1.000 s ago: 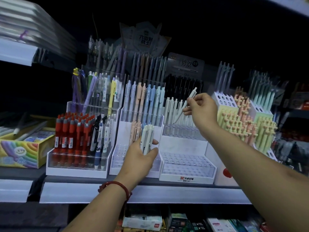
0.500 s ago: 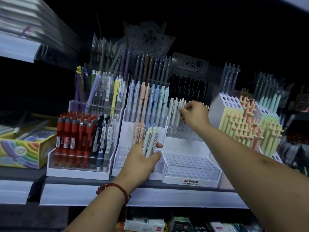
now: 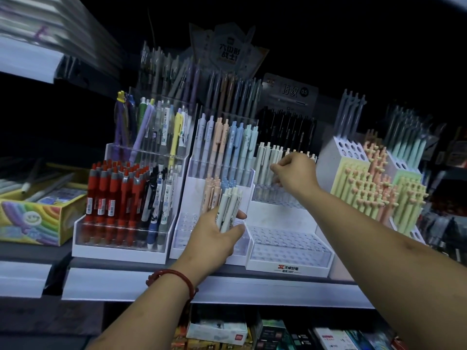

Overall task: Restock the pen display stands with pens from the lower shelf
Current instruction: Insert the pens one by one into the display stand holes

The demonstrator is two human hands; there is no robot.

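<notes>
Centre of frame, low: left hand (image 3: 217, 233) wrapped round a bundle of pale pens (image 3: 228, 210), thumb closed across the barrels, caps up, long axes near vertical with a slight lean right. Centre right: right hand (image 3: 294, 173) pinched at the white pen row (image 3: 271, 157) in the stepped display stand (image 3: 285, 218); whether it grips one pen, cannot tell. Pens look light, rigid, smooth plastic, likely slippery in a bunch. Best held mid-barrel, fed tip-down into the holes.
</notes>
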